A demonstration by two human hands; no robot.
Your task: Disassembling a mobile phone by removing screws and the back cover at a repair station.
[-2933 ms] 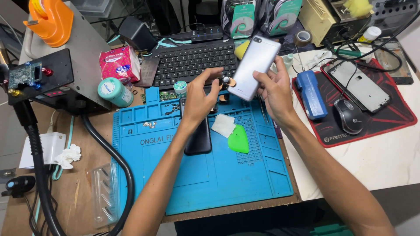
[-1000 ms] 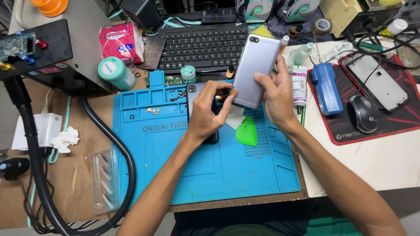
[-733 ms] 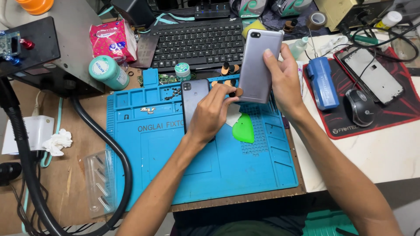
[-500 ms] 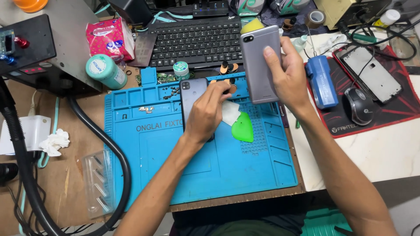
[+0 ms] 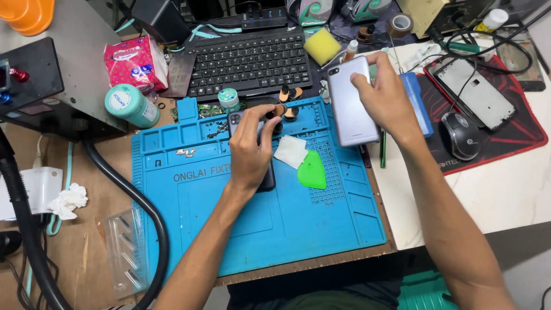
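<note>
Over your blue mat, your right hand grips the freed grey back cover while your left hand clasps the dark phone, still unopened further.

Wooden workbench — blue repair mat, black keyboard, red mousepad

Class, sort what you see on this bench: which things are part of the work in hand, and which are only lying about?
In hand: silver-grey phone back cover in right hand; dark phone under left hand; blue silicone mat.

Lying about: black keyboard, black mouse, pink tissue pack, yellow sponge.
</note>
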